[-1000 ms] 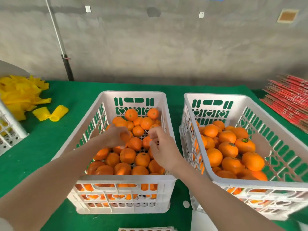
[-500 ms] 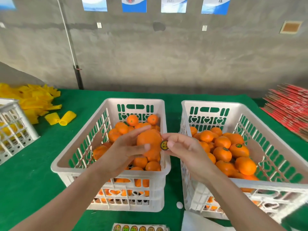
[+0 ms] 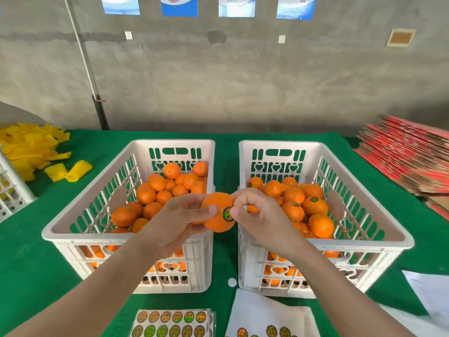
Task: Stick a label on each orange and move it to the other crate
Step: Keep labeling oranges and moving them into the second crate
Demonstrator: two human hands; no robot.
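Label (image 3: 228, 214) now sitting on orange (image 3: 215, 209); right hand (image 3: 258, 216) pinching it down, left hand (image 3: 173, 226) gripping orange; right crate (image 3: 379, 242) likely awaiting it.

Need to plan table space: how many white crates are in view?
3. Side by side in the middle: the left crate and the right crate. A third crate is cut off at the far left edge. More may be unseen.

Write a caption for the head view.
Left hand holds a round orange between two white plastic crates while right hand presses a round green label onto it.
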